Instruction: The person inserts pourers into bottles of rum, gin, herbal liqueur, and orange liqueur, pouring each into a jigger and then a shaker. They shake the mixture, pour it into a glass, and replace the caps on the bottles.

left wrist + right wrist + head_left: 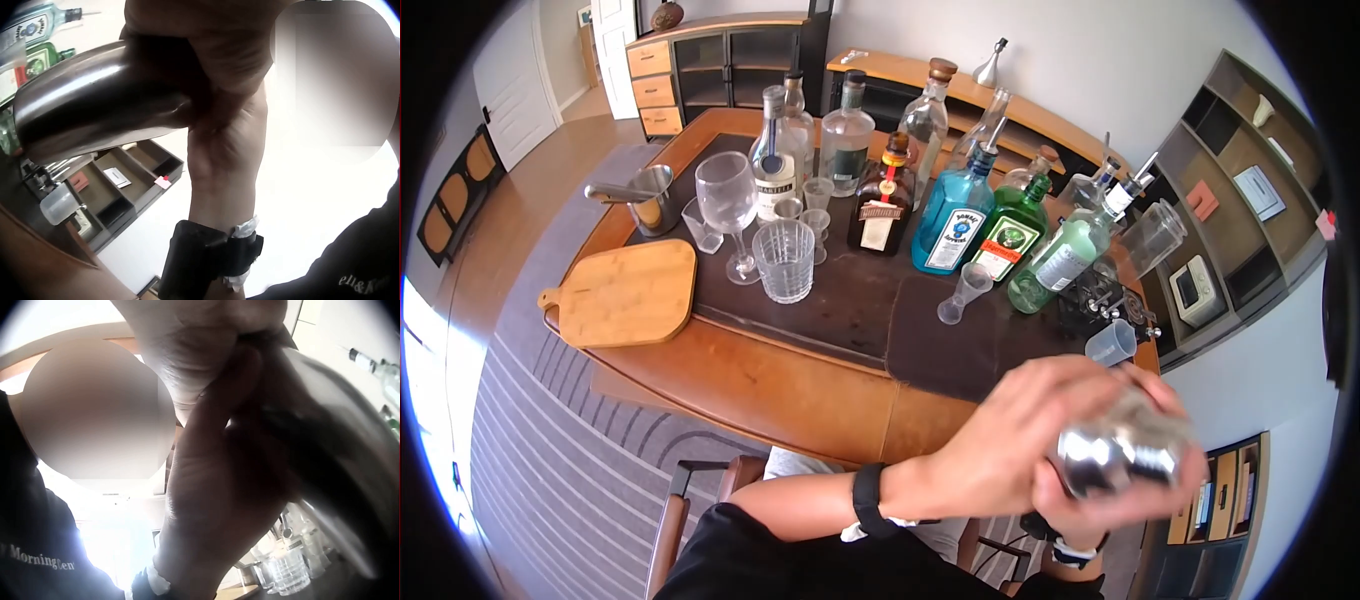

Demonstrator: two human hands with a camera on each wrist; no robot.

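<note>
Both hands hold a shiny metal cocktail shaker (1120, 455) at the right front, raised above the table's near edge. My left hand (1005, 430) reaches across from the left and grips it from above and the side. Beneath and beyond it, my right hand (1112, 514) wraps the shaker's other side. In the left wrist view the long smooth body of the shaker (81, 97) sticks out from the fingers. Its surface also fills the right side of the right wrist view, where the shaker (340, 425) is dark and blurred. The hands hide the shaker's ends in the head view.
On the leather-topped table (830, 395), several bottles, including a blue one (952, 215) and a green one (1012, 230), line the back. A cut glass (784, 262), a stemmed glass (728, 195), a jigger (965, 293), a plastic cup (1111, 343) and a wooden board (628, 293) stand or lie nearer.
</note>
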